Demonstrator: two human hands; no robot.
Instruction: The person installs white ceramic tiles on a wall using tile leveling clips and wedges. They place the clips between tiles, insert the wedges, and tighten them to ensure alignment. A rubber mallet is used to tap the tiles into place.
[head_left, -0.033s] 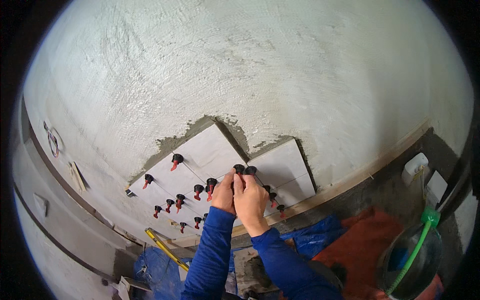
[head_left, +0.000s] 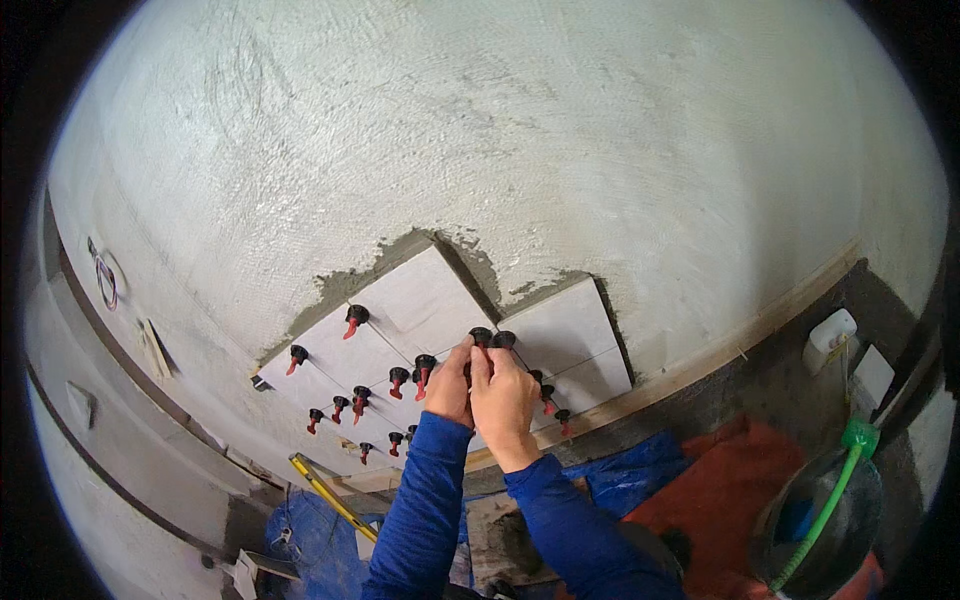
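the left hand [head_left: 450, 388] and right hand [head_left: 503, 408] met, fingers curled, at two black caps [head_left: 504, 340] on the pale tiles [head_left: 420, 298]; the hands hid the caps' lower parts, so i could not tell what either grasped. neighbouring red handles [head_left: 352, 330] pointed lengthwise down the wall [head_left: 600, 180].

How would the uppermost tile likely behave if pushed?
The uppermost tile looks stiff, being flat and straight-edged. Damp-looking grey mortar around its upper edges suggests it might shift slightly. Its exposed top corner seems apt to chip if knocked.
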